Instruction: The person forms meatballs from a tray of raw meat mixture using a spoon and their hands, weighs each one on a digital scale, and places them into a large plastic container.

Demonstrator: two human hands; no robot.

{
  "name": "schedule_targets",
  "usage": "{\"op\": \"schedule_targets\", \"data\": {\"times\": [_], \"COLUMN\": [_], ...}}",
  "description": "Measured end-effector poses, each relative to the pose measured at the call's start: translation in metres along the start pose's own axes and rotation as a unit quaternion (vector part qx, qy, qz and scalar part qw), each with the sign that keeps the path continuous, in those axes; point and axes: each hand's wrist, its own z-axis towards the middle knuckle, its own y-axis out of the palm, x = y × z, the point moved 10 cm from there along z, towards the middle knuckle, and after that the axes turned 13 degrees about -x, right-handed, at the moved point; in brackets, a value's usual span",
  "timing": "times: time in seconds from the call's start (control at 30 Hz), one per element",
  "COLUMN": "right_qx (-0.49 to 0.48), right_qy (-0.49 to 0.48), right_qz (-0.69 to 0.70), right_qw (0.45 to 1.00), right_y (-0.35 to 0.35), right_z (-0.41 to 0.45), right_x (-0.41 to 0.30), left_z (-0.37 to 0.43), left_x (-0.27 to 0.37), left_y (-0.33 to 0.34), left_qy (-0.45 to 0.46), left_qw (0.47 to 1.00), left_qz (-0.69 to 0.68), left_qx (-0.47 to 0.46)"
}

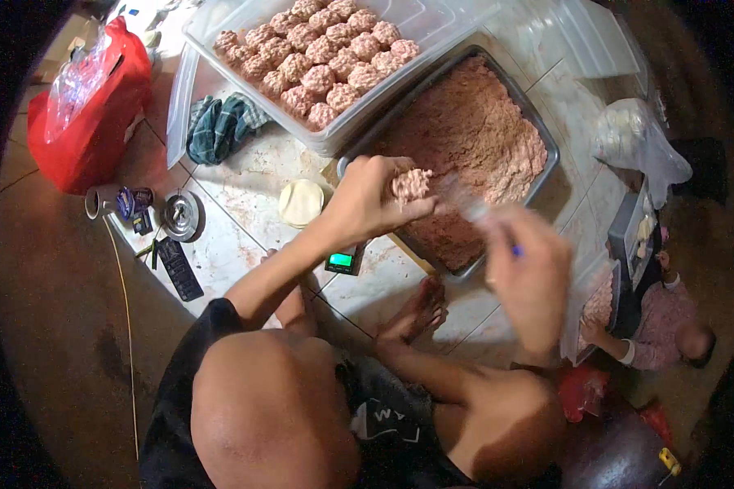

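Observation:
My left hand [367, 198] holds a small lump of minced filling [411, 184] over the near left part of a dark tray [550, 131] of brown-pink minced filling [465, 122]. My right hand [529, 269], blurred, grips a small tool with a pale, translucent blade [474, 208], perhaps a spatula or spoon, just right of the lump. A stack of round pale wrappers [301, 203] lies left of my left hand. Below my left wrist, a small digital scale [341, 261] shows a lit green display. A clear plastic container [202, 33] at the top holds rows of shaped meat dumplings [318, 79].
A crumpled green cloth [217, 131], a metal ashtray [182, 214], a mug [95, 203] and a black remote-like object [180, 269] lie left. A red bag [98, 116] stands beyond. At right, another person [667, 318] reaches into a container of mince [599, 299], near a plastic bag [627, 131].

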Motion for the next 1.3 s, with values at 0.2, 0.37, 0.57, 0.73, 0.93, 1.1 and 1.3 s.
{"op": "schedule_targets", "data": {"times": [0.2,0.37,0.57,0.73,0.93,1.1,1.3], "right_qx": [0.134,0.005,0.059,0.074,0.114,-0.009,-0.096], "right_qy": [-0.001,0.01,0.03,0.017,0.083,0.063,0.03], "right_qz": [0.113,0.055,-0.012,0.04,0.017,-0.007,-0.074], "right_qw": [0.984,0.998,0.998,0.996,0.99,0.998,0.992], "right_y": [-0.023,0.003,-0.036,-0.016,-0.016,0.063,0.101], "right_z": [-0.008,-0.001,-0.015,-0.008,-0.007,0.0,0.061], "right_x": [-0.006,-0.009,0.005,-0.008,0.039,0.069,0.077], "left_z": [-0.01,0.0,0.01,-0.002,-0.001,-0.054,-0.094], "left_x": [0.014,0.009,-0.027,0.036,-0.001,0.022,-0.053], "left_y": [-0.013,-0.005,0.019,-0.008,-0.019,-0.052,0.055], "left_qy": [0.104,0.072,-0.06,0.143,-0.022,0.072,-0.035], "left_qw": [0.983,0.995,0.979,0.968,0.985,0.96,0.992], "left_qz": [-0.132,0.049,-0.175,-0.204,-0.171,-0.215,-0.113], "left_qx": [0.068,0.038,-0.09,0.016,0.001,0.164,0.035]}}
